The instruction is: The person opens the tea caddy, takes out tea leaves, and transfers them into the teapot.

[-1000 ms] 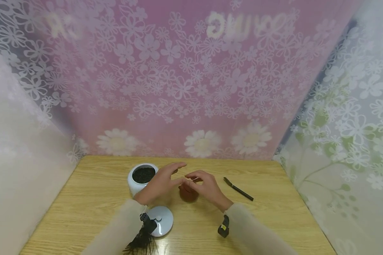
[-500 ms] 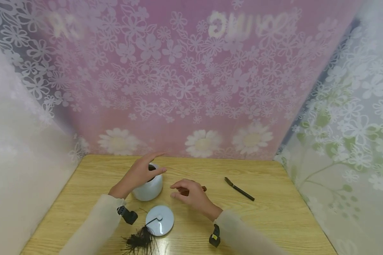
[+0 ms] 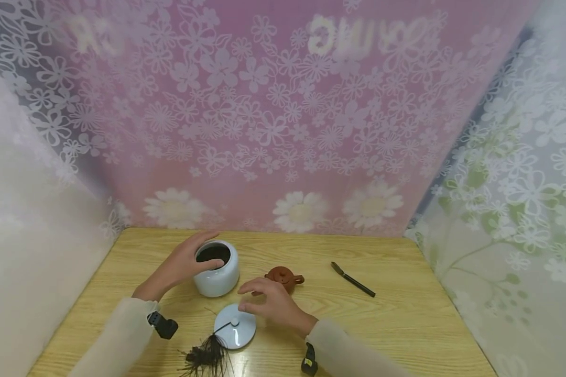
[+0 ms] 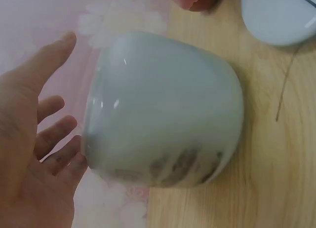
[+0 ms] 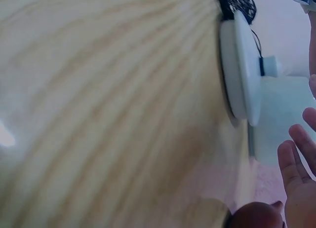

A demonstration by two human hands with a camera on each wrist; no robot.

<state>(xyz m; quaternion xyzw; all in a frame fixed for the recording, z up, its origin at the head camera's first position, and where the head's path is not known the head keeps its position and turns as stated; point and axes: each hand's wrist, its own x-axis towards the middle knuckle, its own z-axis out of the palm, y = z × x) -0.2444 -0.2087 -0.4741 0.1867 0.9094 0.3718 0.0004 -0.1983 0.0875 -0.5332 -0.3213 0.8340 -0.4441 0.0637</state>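
My left hand [image 3: 184, 264] is spread at the left rim of a pale glazed jar [image 3: 222, 281], thumb over its mouth. Dark loose contents, like tea leaves, show inside. In the left wrist view the fingertips [image 4: 74, 164] lie right at the rim of the jar [image 4: 168, 109], and dark markings show on its side. My right hand [image 3: 275, 306] hovers with loosely bent fingers beside the jar's round lid [image 3: 236, 335], holding nothing. The lid has a knob with a dark tassel [image 3: 207, 356]. Behind the right hand stands a small reddish-brown clay teapot [image 3: 283, 276], partly covered by it.
A dark slim tool with a flattened tip [image 3: 352, 280] lies right of the teapot on the wooden table [image 3: 405, 324]. A floral pink cloth [image 3: 245, 131] hangs behind the table, with pale floral panels at both sides.
Both hands have left the teapot. The left has moved left, past the jar's mouth, to its left rim; the right has moved left and nearer, towards the lid, uncovering the teapot.
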